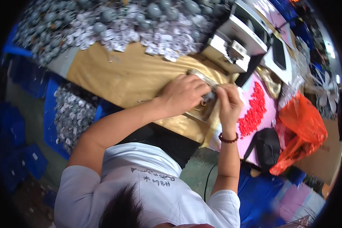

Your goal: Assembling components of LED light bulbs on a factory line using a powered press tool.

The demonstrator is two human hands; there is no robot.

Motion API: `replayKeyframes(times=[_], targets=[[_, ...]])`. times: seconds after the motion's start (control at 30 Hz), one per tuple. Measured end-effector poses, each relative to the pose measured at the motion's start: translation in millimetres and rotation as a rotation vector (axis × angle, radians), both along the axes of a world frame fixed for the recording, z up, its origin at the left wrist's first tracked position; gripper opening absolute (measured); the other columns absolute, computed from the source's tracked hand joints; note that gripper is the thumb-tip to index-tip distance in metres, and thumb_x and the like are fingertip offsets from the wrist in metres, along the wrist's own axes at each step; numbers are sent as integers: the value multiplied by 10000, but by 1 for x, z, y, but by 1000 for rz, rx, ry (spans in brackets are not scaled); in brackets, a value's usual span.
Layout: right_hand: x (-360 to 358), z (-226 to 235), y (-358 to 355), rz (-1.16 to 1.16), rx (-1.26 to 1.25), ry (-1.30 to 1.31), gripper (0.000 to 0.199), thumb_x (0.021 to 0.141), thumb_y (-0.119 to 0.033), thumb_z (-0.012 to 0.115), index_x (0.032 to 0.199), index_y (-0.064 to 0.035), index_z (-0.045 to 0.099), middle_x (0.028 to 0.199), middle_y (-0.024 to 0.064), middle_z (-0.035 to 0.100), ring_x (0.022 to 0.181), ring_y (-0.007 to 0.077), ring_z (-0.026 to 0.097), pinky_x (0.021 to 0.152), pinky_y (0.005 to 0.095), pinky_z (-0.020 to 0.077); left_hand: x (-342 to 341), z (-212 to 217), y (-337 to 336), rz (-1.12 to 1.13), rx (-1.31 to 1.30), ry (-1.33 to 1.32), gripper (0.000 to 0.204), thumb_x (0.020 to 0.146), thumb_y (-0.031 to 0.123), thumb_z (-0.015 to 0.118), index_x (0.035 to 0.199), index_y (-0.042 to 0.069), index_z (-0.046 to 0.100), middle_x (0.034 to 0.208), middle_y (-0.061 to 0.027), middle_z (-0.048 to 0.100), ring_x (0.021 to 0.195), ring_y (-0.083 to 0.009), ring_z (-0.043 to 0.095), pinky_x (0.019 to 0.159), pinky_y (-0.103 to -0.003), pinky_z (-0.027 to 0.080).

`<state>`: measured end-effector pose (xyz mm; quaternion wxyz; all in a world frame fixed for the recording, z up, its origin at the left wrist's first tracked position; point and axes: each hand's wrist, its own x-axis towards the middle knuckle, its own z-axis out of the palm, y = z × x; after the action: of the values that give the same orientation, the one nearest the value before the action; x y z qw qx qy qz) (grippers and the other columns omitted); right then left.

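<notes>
Over a small shallow metal tray (202, 114) on the tan-covered table (121, 72), both hands work close together. My left hand (184, 95) reaches in from the left with its fingers curled down at the tray; whatever they grip is hidden beneath them. My right hand (230, 104), with a dark beaded bracelet at the wrist, pinches thumb and fingers at the tray's far right side. What sits in that pinch is too small to make out. Some small pale and metallic bits show between the hands.
Beyond the hands lies a big heap of grey rounded parts with white pieces (119, 32). A white and black machine (231, 45) stands far right. Red small parts (253, 110), a black pouch (268, 149) and an orange-red bag (306, 121) are right. A blue bin (50, 121) stands left.
</notes>
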<state>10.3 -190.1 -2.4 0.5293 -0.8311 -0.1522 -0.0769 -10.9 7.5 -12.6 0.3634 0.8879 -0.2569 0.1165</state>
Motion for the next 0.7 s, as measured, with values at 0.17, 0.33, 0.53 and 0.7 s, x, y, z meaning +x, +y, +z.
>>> replayKeyframes(times=[0.17,0.33,0.53,0.7], targets=[[16,15,14,-73,831,259,136,1013,-90,552,988,12,639,944,66,655,849,145,599,803,290,482,-10,7,6,22,-2,-13,295,828,113,666,1101,93,557,1016,-77,551,895,-256,639,717,-373,556],[6,36,26,360,399,352,141,959,-101,629,926,32,659,966,77,641,887,146,570,822,292,455,-45,58,90,-256,-11,354,381,821,31,617,1192,60,535,1087,-120,534,933,-328,631,755,-420,533],[2,24,-17,336,194,503,146,973,-93,624,1019,39,667,992,66,671,888,121,622,839,253,489,-116,76,254,27,725,708,364,749,-37,612,1095,76,629,1032,-114,627,1036,-345,596,845,-425,506],[7,11,-63,121,-50,388,143,965,-76,631,1053,32,665,997,64,686,900,126,635,826,251,490,-120,73,279,276,711,568,295,792,45,661,1083,71,617,989,-105,615,1004,-335,597,828,-433,501]])
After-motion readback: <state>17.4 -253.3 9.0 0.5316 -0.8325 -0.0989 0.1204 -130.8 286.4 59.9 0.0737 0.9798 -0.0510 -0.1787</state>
